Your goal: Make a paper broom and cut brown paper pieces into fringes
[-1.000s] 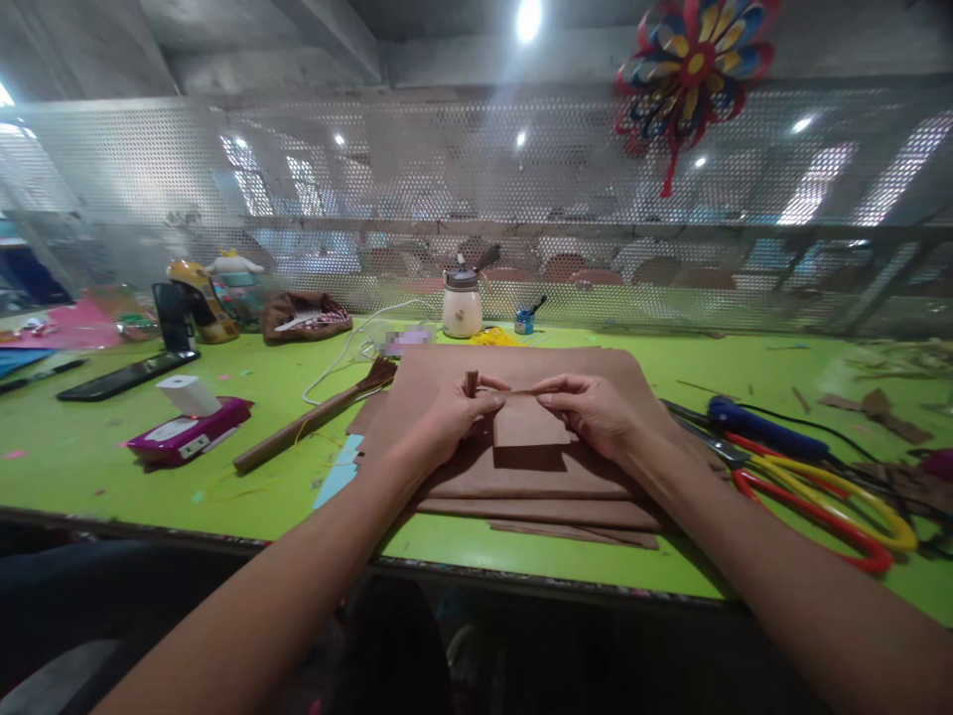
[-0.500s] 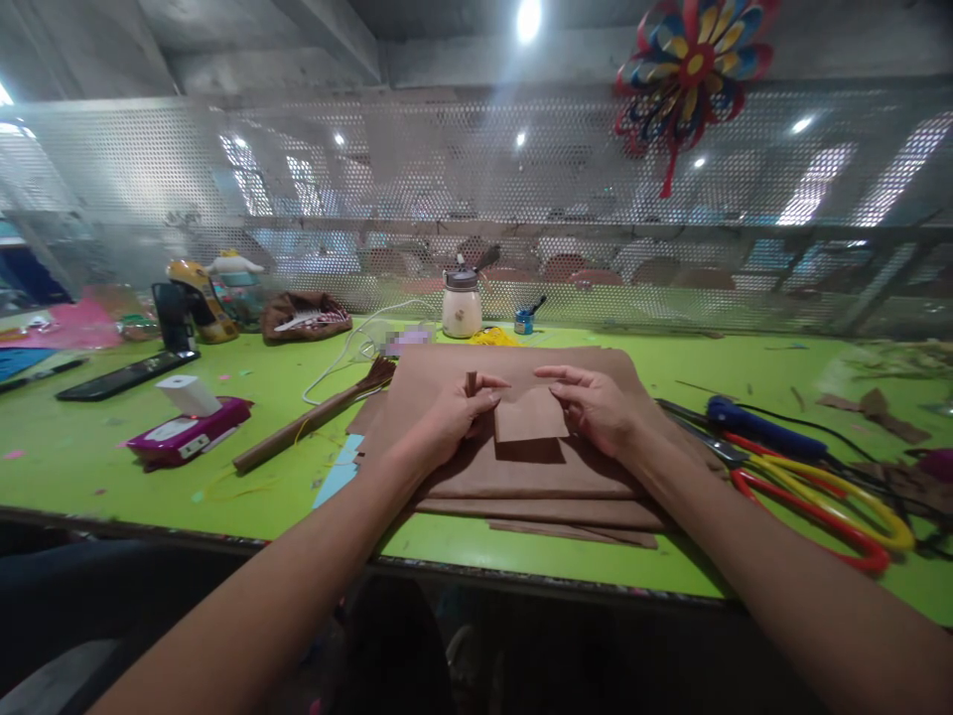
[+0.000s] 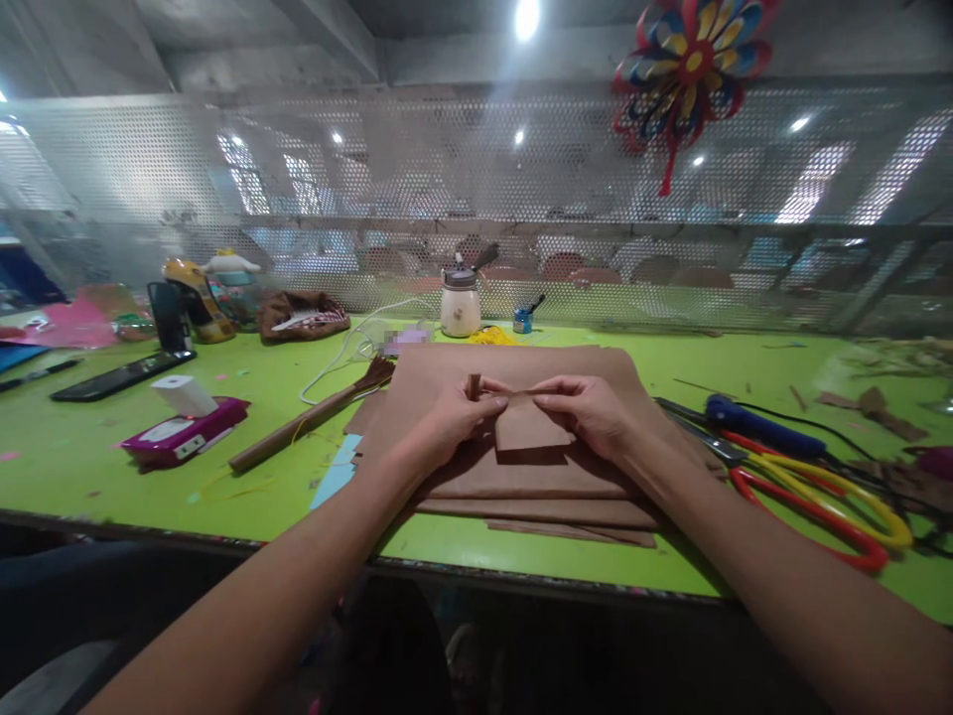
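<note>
Small brown paper piece (image 3: 530, 427) held by top edge over stack of brown sheets (image 3: 536, 477) on green surface (image 3: 439, 544), L hand (image 3: 471, 409) + R hand (image 3: 582, 409) each w/ grip pinched on it. Short brown roll (image 3: 474, 386) also held in L hand. Scissors (image 3: 819, 506) placed to right of stack, bundle w/ frayed end (image 3: 313, 422) to left.
</note>
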Tool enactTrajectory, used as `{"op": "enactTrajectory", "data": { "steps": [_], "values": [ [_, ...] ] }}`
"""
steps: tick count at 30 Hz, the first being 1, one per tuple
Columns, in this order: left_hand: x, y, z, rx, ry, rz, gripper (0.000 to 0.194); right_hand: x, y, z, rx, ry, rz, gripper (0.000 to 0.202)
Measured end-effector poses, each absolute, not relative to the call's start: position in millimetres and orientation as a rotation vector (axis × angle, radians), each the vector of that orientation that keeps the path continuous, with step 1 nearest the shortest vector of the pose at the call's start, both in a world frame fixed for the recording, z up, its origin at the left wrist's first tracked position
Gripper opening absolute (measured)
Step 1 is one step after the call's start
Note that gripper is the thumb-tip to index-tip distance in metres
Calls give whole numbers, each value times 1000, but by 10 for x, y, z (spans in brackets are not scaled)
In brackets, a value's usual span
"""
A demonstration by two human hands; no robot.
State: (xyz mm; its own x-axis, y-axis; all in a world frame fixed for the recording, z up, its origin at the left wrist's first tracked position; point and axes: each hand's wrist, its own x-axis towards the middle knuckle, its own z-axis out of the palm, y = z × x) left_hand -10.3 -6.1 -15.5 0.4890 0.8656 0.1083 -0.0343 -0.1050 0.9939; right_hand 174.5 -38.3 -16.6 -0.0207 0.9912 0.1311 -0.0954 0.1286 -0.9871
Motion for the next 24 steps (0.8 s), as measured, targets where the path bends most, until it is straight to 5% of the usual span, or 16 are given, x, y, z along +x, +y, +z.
{"op": "enactTrajectory", "data": {
  "steps": [24],
  "values": [
    [-75, -97, -142, 1600, 807, 733, 29, 1676, -456, -154, -1051, -1332, 1121, 13]
  ]
}}
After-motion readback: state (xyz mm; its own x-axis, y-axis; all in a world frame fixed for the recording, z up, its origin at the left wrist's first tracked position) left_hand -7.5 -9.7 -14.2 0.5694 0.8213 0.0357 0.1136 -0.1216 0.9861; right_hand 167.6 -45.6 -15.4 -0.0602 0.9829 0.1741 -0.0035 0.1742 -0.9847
